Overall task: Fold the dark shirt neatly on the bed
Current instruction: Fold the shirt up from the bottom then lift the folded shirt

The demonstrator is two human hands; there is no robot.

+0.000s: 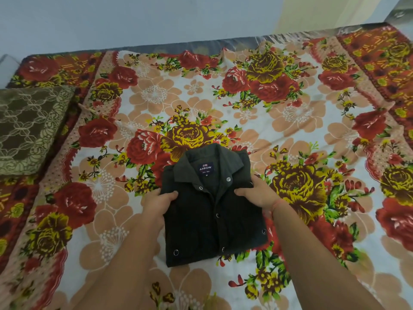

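The dark shirt (212, 211) lies folded into a compact rectangle on the flowered bedsheet (279, 121), collar away from me, with a blue neck label and snap buttons showing. My left hand (159, 203) grips the shirt's left edge, thumb on top and fingers tucked beneath. My right hand (259, 195) grips the right edge the same way, just below the collar. Both forearms reach in from the bottom of the view.
A brown patterned pillow (29, 128) lies at the left side of the bed. The bed's far edge meets a pale wall (134, 19). The sheet's red border (384, 59) runs along the right.
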